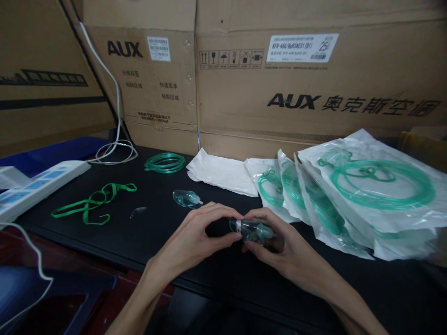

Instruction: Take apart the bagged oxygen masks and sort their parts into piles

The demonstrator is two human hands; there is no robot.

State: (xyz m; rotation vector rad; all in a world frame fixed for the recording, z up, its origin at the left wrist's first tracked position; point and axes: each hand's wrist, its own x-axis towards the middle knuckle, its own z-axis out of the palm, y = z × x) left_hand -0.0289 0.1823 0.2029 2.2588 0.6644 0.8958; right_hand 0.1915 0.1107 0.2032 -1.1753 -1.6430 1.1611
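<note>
Both hands hold a small clear-green oxygen mask (250, 231) above the front of the black table. My left hand (206, 228) pinches its left end, where a thin metal strip shows, between thumb and fingers. My right hand (279, 239) grips the other end around the pale green connector, with some fingers hidden behind it. A second clear mask (186, 198) lies just beyond my left hand. Farther left are a green elastic strap (96, 201) and a small clear piece (138, 212) that I cannot make out. Coiled green tubing (165, 163) rests behind them.
Sealed packs of green tubing (380, 186) are stacked at the right. A white pouch (223, 172) lies at the back centre. Large cardboard boxes (237, 111) wall off the rear. A white power strip (45, 186) and white cable (117, 93) occupy the left side.
</note>
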